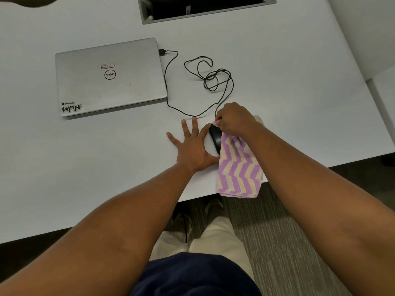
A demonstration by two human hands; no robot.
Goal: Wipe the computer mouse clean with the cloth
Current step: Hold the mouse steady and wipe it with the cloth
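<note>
You are bracing the mouse [214, 138] near the front edge of the desk [277, 60] with your left hand [193, 149], fingers splayed flat and thumb alongside it, while your right hand [234, 121] is gripping the striped cloth [238, 169] bunched against the mouse's far end. You are best rubbing in short, firm strokes, steadying the body and minding the cable [171, 82].

Black computer mouse [215, 137] and black cable [171, 97]; cloth [238, 169] zigzagged lilac and cream; silver laptop [109, 76]; white worktop [288, 92]; floor [284, 242] seemingly grey-striped carpet.
</note>
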